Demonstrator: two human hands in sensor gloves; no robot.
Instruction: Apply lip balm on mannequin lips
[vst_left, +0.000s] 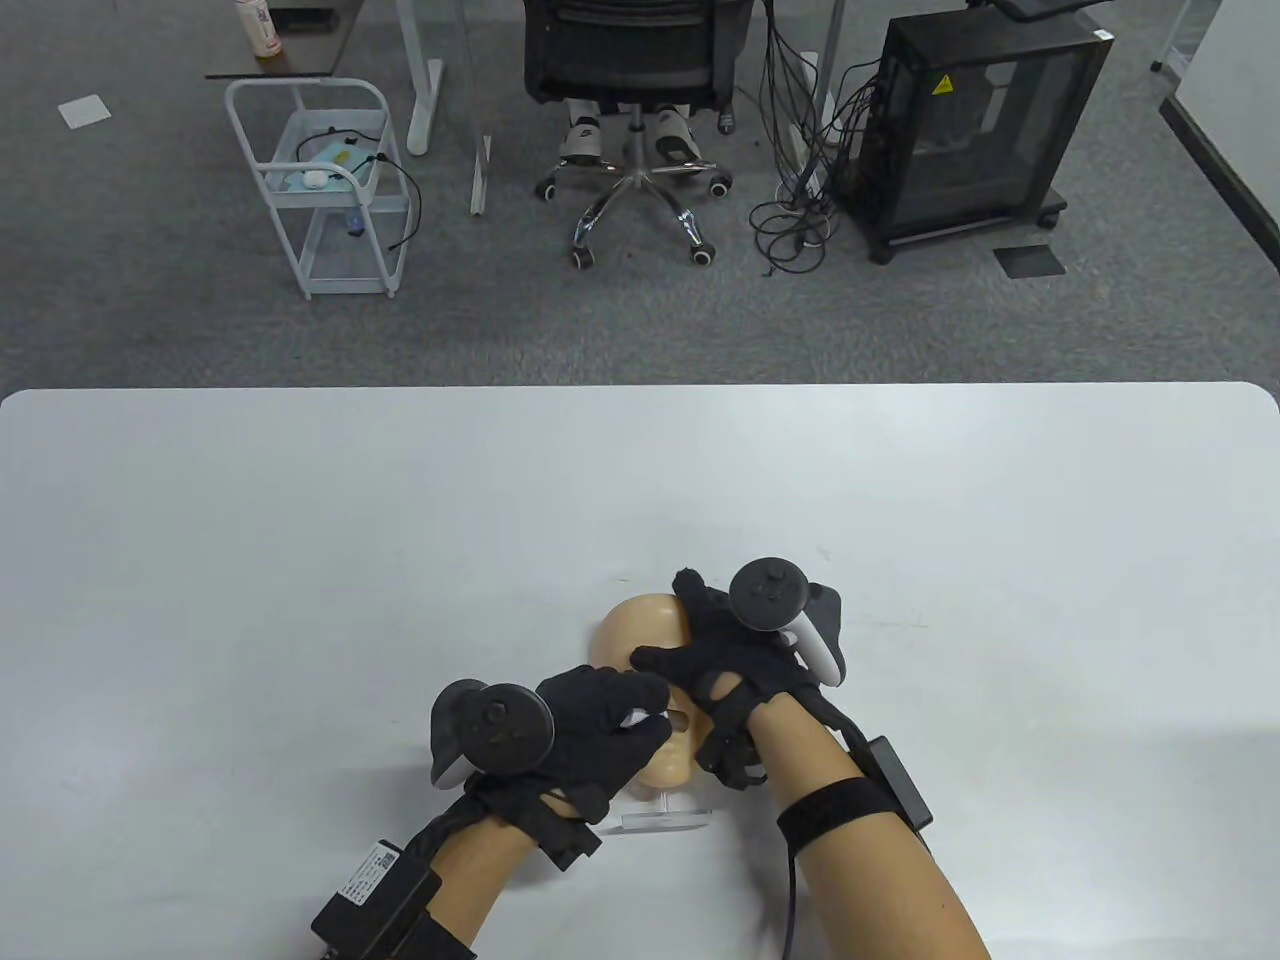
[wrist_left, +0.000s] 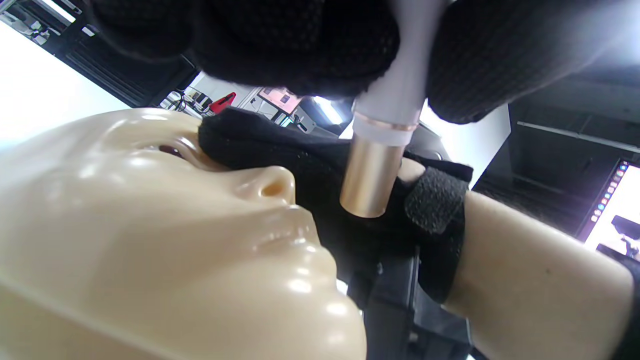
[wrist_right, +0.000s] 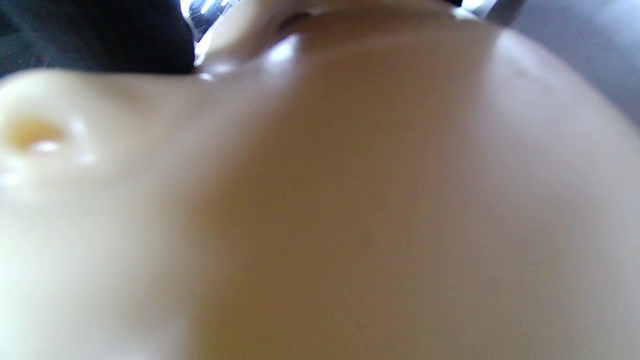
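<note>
A tan mannequin head (vst_left: 645, 630) lies face up on a clear stand (vst_left: 665, 818) near the table's front edge. My right hand (vst_left: 735, 665) rests on its right side and holds it; the right wrist view is filled by the head's skin (wrist_right: 350, 200). My left hand (vst_left: 600, 735) grips a lip balm tube (vst_left: 637, 717) over the face. In the left wrist view the white and gold tube (wrist_left: 372, 170) points down, its gold end just beside the mannequin's lips (wrist_left: 292, 232) and nose, not touching them.
The white table (vst_left: 300, 560) spreads wide around the head. Beyond its far edge stand a white cart (vst_left: 320, 190), an office chair (vst_left: 635, 110) and a black cabinet (vst_left: 975, 130) on the grey carpet.
</note>
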